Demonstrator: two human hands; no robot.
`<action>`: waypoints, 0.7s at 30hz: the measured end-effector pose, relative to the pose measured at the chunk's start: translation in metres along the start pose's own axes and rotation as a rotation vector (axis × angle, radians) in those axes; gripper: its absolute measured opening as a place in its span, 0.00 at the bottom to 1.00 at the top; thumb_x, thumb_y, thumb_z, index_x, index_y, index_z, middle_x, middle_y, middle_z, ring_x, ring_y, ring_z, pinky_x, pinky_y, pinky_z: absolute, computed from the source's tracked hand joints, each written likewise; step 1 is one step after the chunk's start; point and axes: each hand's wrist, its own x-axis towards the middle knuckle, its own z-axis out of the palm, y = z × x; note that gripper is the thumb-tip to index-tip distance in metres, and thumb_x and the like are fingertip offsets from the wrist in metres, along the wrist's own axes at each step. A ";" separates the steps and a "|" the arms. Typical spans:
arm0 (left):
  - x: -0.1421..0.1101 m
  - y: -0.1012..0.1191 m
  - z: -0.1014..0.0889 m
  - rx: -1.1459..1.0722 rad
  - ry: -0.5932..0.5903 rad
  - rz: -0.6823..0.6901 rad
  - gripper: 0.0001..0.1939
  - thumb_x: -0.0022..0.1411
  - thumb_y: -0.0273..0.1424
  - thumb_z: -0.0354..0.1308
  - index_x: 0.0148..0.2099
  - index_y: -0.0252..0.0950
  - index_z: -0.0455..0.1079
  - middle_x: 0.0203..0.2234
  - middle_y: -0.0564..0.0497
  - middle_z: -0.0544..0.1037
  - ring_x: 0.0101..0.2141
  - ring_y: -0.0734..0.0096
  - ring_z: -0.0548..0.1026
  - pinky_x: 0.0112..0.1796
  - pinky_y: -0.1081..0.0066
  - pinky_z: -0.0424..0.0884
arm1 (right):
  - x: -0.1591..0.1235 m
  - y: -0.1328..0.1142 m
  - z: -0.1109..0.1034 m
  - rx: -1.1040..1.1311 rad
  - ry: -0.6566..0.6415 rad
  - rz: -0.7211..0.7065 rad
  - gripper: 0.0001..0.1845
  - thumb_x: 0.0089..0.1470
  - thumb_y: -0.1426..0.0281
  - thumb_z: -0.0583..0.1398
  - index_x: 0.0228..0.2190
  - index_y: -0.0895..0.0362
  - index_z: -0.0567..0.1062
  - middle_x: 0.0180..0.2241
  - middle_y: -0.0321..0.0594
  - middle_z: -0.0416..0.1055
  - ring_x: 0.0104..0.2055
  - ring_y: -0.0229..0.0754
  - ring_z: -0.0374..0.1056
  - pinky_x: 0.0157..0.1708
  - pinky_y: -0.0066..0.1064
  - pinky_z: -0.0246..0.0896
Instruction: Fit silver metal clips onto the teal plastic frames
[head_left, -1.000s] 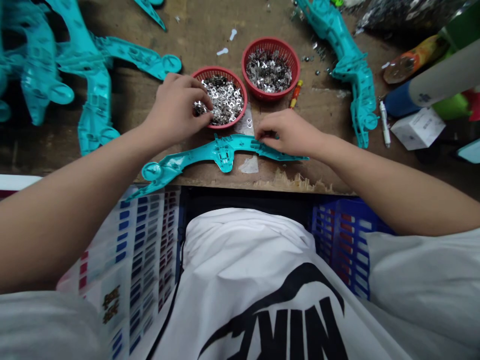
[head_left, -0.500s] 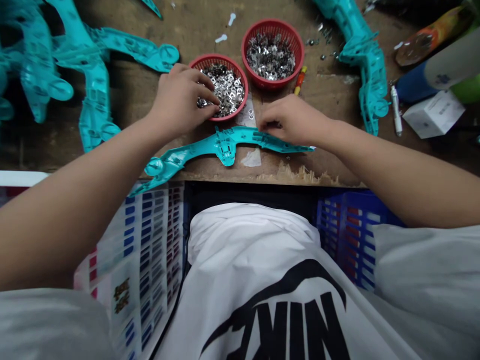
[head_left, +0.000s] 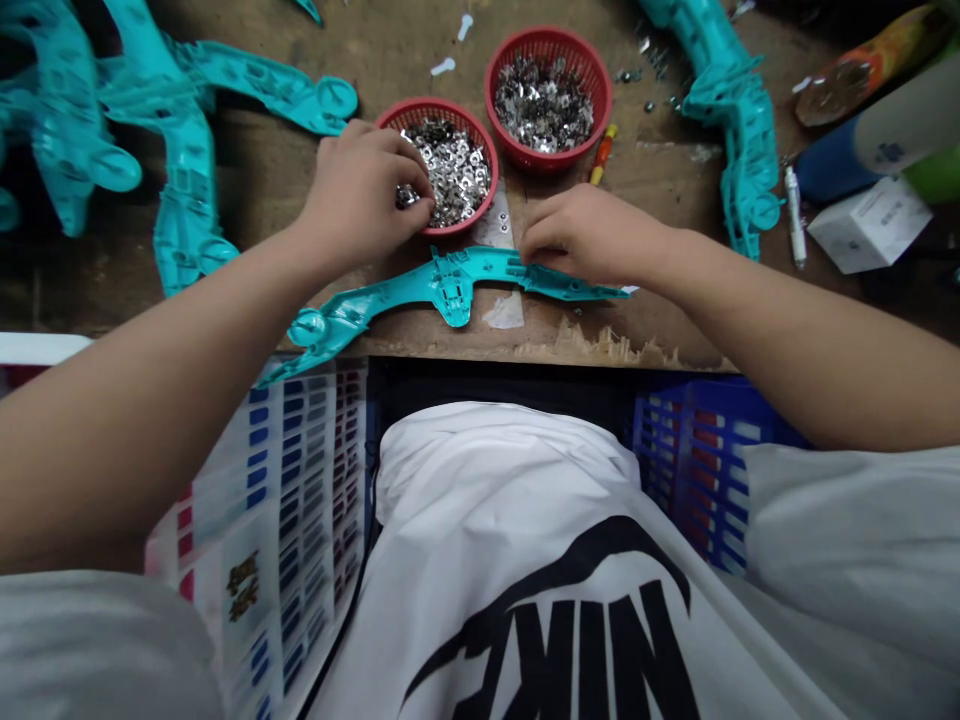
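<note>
My left hand is over the left edge of a red basket heaped with small shiny metal clips. Its thumb and fingers are bent close together among the clips; anything pinched between them is too small to make out. A long curved teal plastic part lies along the table's front edge, its left end sticking out past the edge. My right hand is above the right half of this part, fingers curled and fingertips close to its upper edge. What those fingers hold, if anything, is hidden.
A second red basket of metal pieces stands behind. More teal parts lie at the left, another at the right. Near it are a pen, a white box and bottles. Plastic crates flank my lap.
My left fingers have shifted slightly among the clips. My right hand has tilted a little, its fingers still curled by the teal part. The whole view has moved slightly.
</note>
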 end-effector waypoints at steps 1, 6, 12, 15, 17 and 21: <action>0.000 0.001 0.000 -0.006 0.000 0.000 0.23 0.85 0.45 0.57 0.58 0.42 0.92 0.72 0.39 0.89 0.76 0.33 0.75 0.74 0.30 0.69 | 0.000 0.000 0.000 -0.001 0.003 -0.004 0.15 0.80 0.56 0.69 0.51 0.45 0.97 0.52 0.46 0.93 0.57 0.62 0.86 0.60 0.54 0.79; -0.002 0.003 0.000 -0.065 0.032 0.028 0.22 0.83 0.42 0.58 0.58 0.42 0.93 0.71 0.42 0.90 0.75 0.37 0.76 0.77 0.33 0.68 | 0.000 -0.001 0.000 0.002 0.005 -0.009 0.14 0.81 0.58 0.69 0.50 0.44 0.97 0.51 0.45 0.93 0.57 0.61 0.86 0.60 0.53 0.78; 0.000 0.002 0.007 -0.124 0.012 0.078 0.19 0.80 0.43 0.60 0.56 0.46 0.92 0.72 0.48 0.90 0.76 0.42 0.77 0.80 0.31 0.63 | 0.000 0.000 0.000 -0.086 -0.020 -0.076 0.19 0.83 0.60 0.64 0.53 0.49 0.97 0.55 0.47 0.92 0.58 0.59 0.85 0.58 0.49 0.77; 0.001 -0.001 0.011 -0.111 0.035 0.080 0.16 0.81 0.44 0.61 0.56 0.48 0.90 0.71 0.51 0.91 0.75 0.46 0.77 0.81 0.30 0.60 | 0.000 -0.001 0.001 -0.118 -0.021 -0.090 0.20 0.83 0.61 0.62 0.55 0.50 0.96 0.55 0.48 0.92 0.57 0.58 0.85 0.58 0.48 0.76; 0.001 -0.003 0.014 -0.091 0.042 0.088 0.19 0.83 0.44 0.59 0.61 0.47 0.89 0.73 0.52 0.90 0.78 0.47 0.75 0.82 0.28 0.56 | 0.001 -0.001 0.000 -0.123 -0.016 -0.074 0.20 0.83 0.61 0.63 0.56 0.49 0.96 0.54 0.48 0.93 0.56 0.59 0.86 0.57 0.48 0.77; 0.001 -0.004 0.020 -0.056 -0.012 0.131 0.25 0.87 0.48 0.52 0.67 0.46 0.86 0.80 0.53 0.86 0.81 0.52 0.72 0.84 0.27 0.53 | 0.004 0.000 0.001 -0.109 -0.017 -0.033 0.22 0.83 0.54 0.63 0.52 0.47 0.97 0.52 0.48 0.93 0.55 0.59 0.86 0.56 0.49 0.78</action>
